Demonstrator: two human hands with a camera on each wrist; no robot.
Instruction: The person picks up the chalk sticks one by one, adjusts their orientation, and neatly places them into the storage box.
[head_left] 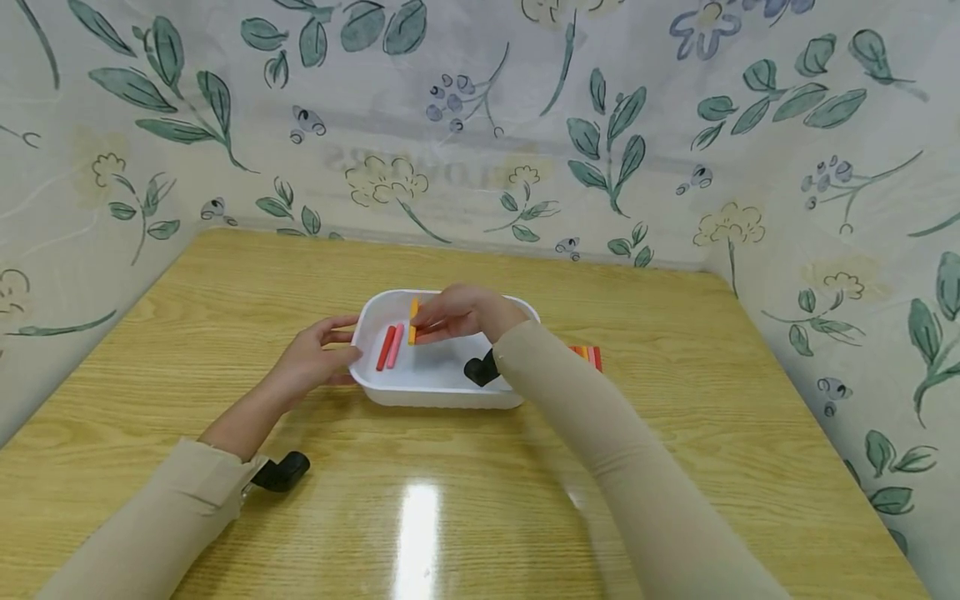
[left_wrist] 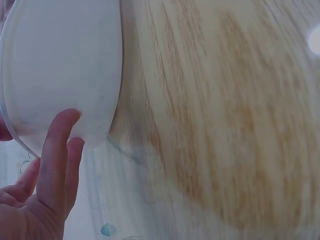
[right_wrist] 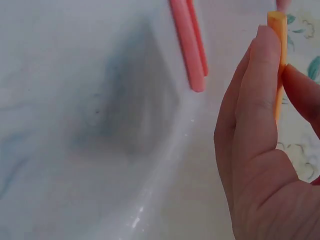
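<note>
A white plastic tray (head_left: 442, 398) stands on the table, holding a red stick (head_left: 386, 348) and a pink stick (head_left: 395, 347) side by side at its left end. My left hand (head_left: 318, 354) grips that end, thumb and fingers at the rim; in the left wrist view its fingers (left_wrist: 55, 155) touch the tray's outer wall. Over the tray, my right hand (head_left: 465, 312) pinches an orange stick (head_left: 412, 336) between thumb and fingers. The right wrist view shows this orange stick (right_wrist: 277, 55) near upright, apart from the pink stick (right_wrist: 189, 50). The sticks look like crayons or modelling clay.
Several red, orange and pink sticks (head_left: 591, 357) lie on the wooden table (head_left: 480, 500) right of the tray, partly hidden by my right sleeve. Flower-patterned sheeting (head_left: 480, 167) borders the table at the back and sides. Black wrist mounts (head_left: 282, 472) stick out from both cuffs.
</note>
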